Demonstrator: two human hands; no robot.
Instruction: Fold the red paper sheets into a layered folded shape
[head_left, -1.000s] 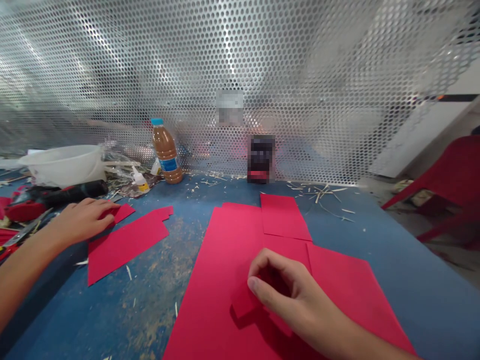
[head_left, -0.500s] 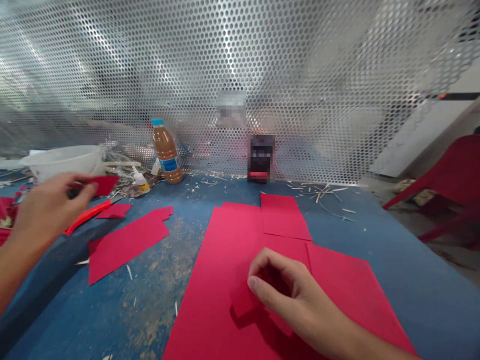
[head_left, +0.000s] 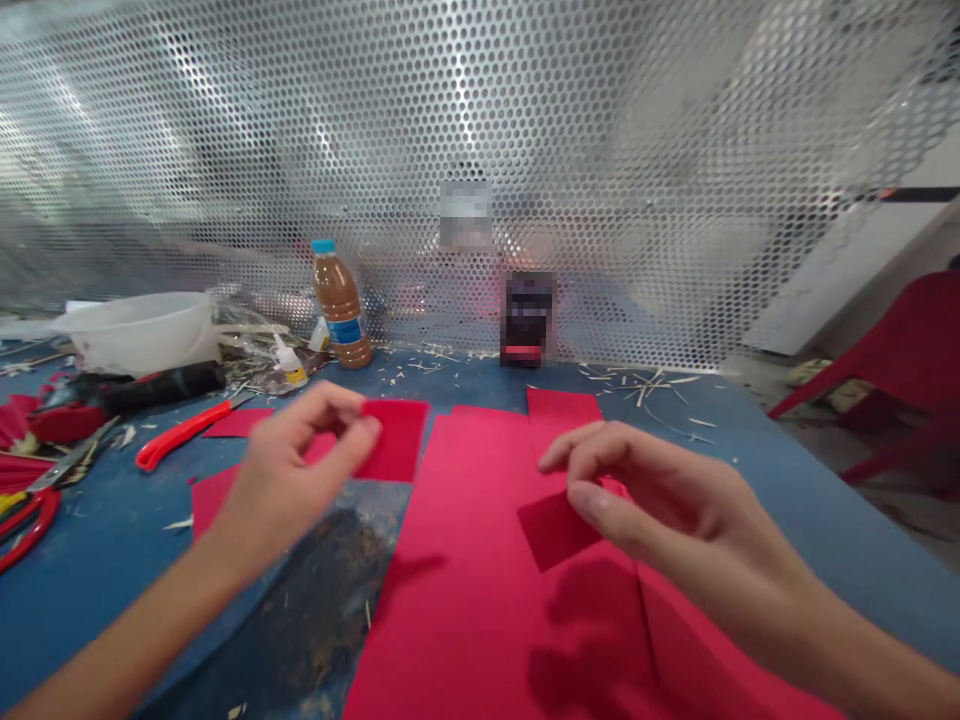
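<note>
My left hand point(head_left: 300, 460) pinches a small red paper piece point(head_left: 397, 440) between thumb and fingers, held above the table left of the large sheets. A second small red paper piece point(head_left: 555, 530) is gripped by my right hand point(head_left: 660, 500), over the large red paper sheet point(head_left: 457, 560). Its shadow falls on the paper below. Another red sheet point(head_left: 705, 640) lies under my right forearm, and a smaller red rectangle point(head_left: 562, 402) lies at the far end, partly covered by my right fingers. Behind my left hand, a cut red strip point(head_left: 214, 495) is mostly hidden.
At left are an orange-handled cutter knife point(head_left: 184, 435), scissors point(head_left: 37, 520), a black-and-red tool point(head_left: 127, 395), and a white bowl point(head_left: 142, 330). A small glue bottle point(head_left: 289, 362) and a brown-filled bottle point(head_left: 343, 310) stand near the perforated metal panel point(head_left: 600, 150). A red chair point(head_left: 885, 350) is at right.
My left hand has moved right with its paper piece, uncovering the black-and-red tool and scissors. My right hand has lifted its small piece up and to the right.
</note>
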